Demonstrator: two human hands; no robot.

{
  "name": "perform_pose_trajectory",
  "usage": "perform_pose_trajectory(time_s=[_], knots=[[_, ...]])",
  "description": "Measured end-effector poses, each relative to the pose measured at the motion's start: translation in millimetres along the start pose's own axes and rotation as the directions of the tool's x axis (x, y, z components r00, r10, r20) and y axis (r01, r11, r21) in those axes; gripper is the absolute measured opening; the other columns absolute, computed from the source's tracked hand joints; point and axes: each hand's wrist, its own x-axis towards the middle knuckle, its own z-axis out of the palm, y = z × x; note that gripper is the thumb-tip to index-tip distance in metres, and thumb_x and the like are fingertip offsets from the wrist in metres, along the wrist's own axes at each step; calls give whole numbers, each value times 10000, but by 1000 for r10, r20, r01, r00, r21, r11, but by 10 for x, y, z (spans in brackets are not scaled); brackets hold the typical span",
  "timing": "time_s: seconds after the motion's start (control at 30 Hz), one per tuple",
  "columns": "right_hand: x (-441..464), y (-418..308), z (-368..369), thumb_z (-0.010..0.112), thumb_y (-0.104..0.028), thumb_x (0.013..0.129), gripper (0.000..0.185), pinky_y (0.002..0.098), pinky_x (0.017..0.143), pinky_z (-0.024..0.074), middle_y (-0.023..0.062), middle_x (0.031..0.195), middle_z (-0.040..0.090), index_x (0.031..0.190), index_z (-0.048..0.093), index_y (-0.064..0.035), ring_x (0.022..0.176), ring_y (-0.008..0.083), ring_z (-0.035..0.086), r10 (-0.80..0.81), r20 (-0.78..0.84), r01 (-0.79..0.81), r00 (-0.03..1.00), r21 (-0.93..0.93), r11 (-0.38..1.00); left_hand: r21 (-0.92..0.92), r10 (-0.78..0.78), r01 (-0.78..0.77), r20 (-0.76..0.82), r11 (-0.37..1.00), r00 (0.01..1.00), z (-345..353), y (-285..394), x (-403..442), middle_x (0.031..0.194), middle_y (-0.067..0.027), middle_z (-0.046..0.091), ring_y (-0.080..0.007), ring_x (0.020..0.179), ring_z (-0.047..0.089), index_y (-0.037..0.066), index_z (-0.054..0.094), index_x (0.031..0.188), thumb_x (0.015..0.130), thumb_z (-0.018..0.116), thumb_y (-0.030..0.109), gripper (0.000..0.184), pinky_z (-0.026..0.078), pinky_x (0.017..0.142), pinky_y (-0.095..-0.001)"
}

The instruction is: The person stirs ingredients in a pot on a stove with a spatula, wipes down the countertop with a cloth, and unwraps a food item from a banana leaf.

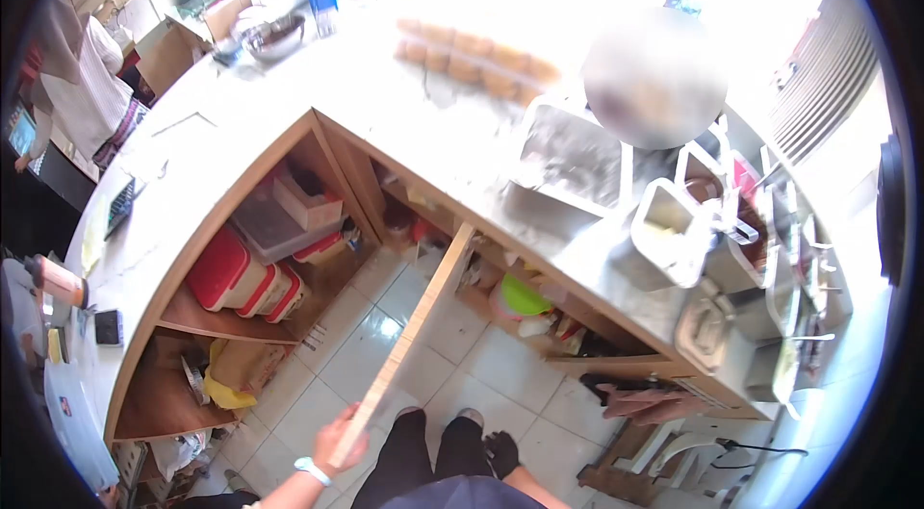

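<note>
My left hand [340,438], with a white band at the wrist, is closed around the outer end of a wooden cabinet door [412,331]. The door stands swung out from the counter's underside, seen along its narrow top edge. My right hand [501,455] wears a black glove and hangs low beside my right leg, touching nothing that I can see. Its fingers are too dark to make out. Behind the door, the open cabinet shows a bright green bowl [526,296] among small items.
A curved counter [231,95] wraps around me, with a shelf of red-lidded containers [223,268] beneath it. Metal food pans [667,232] line the right side, near rows of bread rolls [476,59]. Another door [616,367] juts out at right. A person [91,86] is at far left.
</note>
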Motion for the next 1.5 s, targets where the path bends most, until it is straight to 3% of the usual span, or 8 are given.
perform_pose_trajectory(time_s=[0.13, 0.23, 0.37, 0.47, 0.63, 0.77, 1.03, 1.5], knots=[[-1144, -561, 538, 554, -265, 821, 356, 341, 787, 457, 171, 994, 596, 1102, 543, -47, 931, 304, 579, -394, 588, 647, 706, -762, 23, -28, -238, 271, 392, 962, 888, -285, 1347, 15, 1073, -150, 586, -362, 761, 613, 74, 519, 1161, 701, 672, 333, 549, 514, 678, -432], [-2579, -1814, 2191, 602, -227, 805, 407, 327, 842, 421, 151, 1080, 565, 1172, 519, -72, 1014, 299, 539, -239, 256, 331, 937, -428, 841, -303, 122, 104, 640, 947, 759, 374, 1561, -48, 1070, -195, 575, -373, 896, 582, 63, 444, 1241, 770, 607, 381, 592, 479, 779, -408], [-3194, -2456, 2727, 607, -215, 803, 333, 335, 885, 397, 156, 1122, 539, 1109, 567, -89, 1047, 304, 515, -406, 846, 810, 347, -488, -325, -877, 559, 185, 433, 444, 707, 671, 2005, -1, 1066, -203, 587, -352, 1000, 552, 36, 496, 1187, 813, 559, 397, 524, 438, 850, -377], [-2854, -2590, 2497, 599, -204, 800, 277, 371, 893, 402, 184, 1125, 530, 1054, 592, -93, 1045, 323, 509, 25, 898, 732, 440, -342, -589, -599, 463, 41, 659, 800, 593, 446, 1922, 128, 1056, -192, 599, -349, 985, 563, 30, 542, 1126, 818, 540, 416, 494, 439, 851, -379], [-1971, -3186, 1877, 552, -175, 807, 305, 394, 913, 394, 199, 1079, 553, 1066, 570, -16, 1032, 352, 511, -166, 768, 607, 618, -601, -519, -283, -202, 289, 299, 915, 933, 353, 555, -412, 1048, -198, 599, -362, 971, 563, 57, 596, 1054, 808, 543, 337, 377, 447, 842, -410], [-1516, -3051, 1685, 542, -161, 800, 338, 403, 941, 377, 216, 1139, 519, 1098, 546, -2, 1079, 349, 480, -325, 701, 453, 634, -678, -579, -463, -952, 832, -161, 305, 259, -67, -337, -1663, 890, -180, 636, -340, 853, 606, 57, 628, 874, 796, 547, 232, 208, 483, 746, -403], [-576, -1618, 2724, 484, -171, 837, 277, 396, 848, 422, 186, 1029, 570, 1051, 569, -19, 946, 317, 539, 285, 433, 427, 855, -277, -861, -353, -911, 884, 377, -307, -166, 65, 64, -3744, 1004, -206, 619, -306, 970, 592, -6, 646, 940, 826, 516, 354, 399, 458, 854, -382], [-1674, 2576, 5601, 431, -185, 880, 227, 274, 683, 450, 103, 830, 610, 938, 599, -44, 748, 159, 575, 953, 274, 989, 126, 35, -141, -817, -793, 256, 345, -517, -502, 900, 1118, -3637, 1028, -181, 622, -328, 988, 578, 26, 623, 1029, 830, 509, 432, 466, 444, 882, -392]])
